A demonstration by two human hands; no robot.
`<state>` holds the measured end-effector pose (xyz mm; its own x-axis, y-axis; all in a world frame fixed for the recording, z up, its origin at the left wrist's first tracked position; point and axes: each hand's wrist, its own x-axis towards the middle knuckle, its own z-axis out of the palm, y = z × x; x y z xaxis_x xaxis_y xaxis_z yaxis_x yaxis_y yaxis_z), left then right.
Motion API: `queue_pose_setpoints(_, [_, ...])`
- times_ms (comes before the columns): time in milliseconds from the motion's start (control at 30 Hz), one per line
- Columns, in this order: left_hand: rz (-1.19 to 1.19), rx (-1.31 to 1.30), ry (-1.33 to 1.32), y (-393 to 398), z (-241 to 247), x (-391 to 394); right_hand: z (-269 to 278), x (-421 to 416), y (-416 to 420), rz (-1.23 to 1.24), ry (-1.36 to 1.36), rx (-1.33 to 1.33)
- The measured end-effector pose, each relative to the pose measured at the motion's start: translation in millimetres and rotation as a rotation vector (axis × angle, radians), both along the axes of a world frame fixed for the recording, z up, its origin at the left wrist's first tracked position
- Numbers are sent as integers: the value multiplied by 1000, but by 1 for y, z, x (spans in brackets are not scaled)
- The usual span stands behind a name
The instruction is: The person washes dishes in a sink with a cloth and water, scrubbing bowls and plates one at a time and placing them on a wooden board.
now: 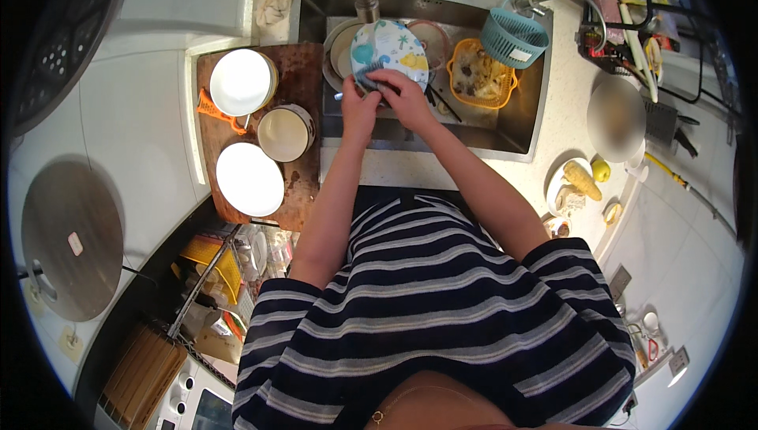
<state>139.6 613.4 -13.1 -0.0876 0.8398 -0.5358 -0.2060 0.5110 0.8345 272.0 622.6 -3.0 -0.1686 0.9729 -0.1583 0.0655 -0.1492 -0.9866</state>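
Under the faucet (366, 6), a white plate (408, 51) with a colourful palm-tree and animal print is tilted over the sink (426, 134). My left hand (359, 107) grips the plate at its near left rim. In my right hand (405, 97) is a dark, bristly scrubber (373, 67), pressed against the plate's near part. The fingertips of both hands come close together, partly hiding the scrubber. Pale bowls (339, 54) sit in the sink behind the plate, and dark chopsticks (445, 104) lie to its right.
An orange basket (514, 83) with food scraps and a teal strainer basket (515, 36) occupy the sink's right side. Left, a wooden board (305, 193) carries a white bowl (240, 83), an enamel pot (284, 134), a white plate (250, 180) and an orange peeler (216, 111). Corn (581, 180) lies right.
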Motion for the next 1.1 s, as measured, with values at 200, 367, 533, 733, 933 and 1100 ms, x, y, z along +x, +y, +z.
queue_pose_setpoints(200, [-87, 29, -184, -2, 27, -23, 11, 54, 8, 132, -560, 386])
queue_pose_setpoints(367, [-213, -68, -203, 7, 34, -35, 29, 36, 43, -170, -591, 470])
queue_pose_setpoints(533, [-259, -174, -414, 15, 39, -16, 45, -4, 58, -282, -406, 503])
queue_pose_setpoints(733, [-296, -194, -478, 20, 25, -42, 58, -27, 34, 88, -123, 171])
queue_pose_setpoints(933, [-287, -147, -556, 16, 26, -27, 56, 7, 92, -55, -549, 588])
queue_pose_setpoints(1100, [-125, -77, -498, 15, 32, -19, 52, 45, 81, -124, -805, 606])
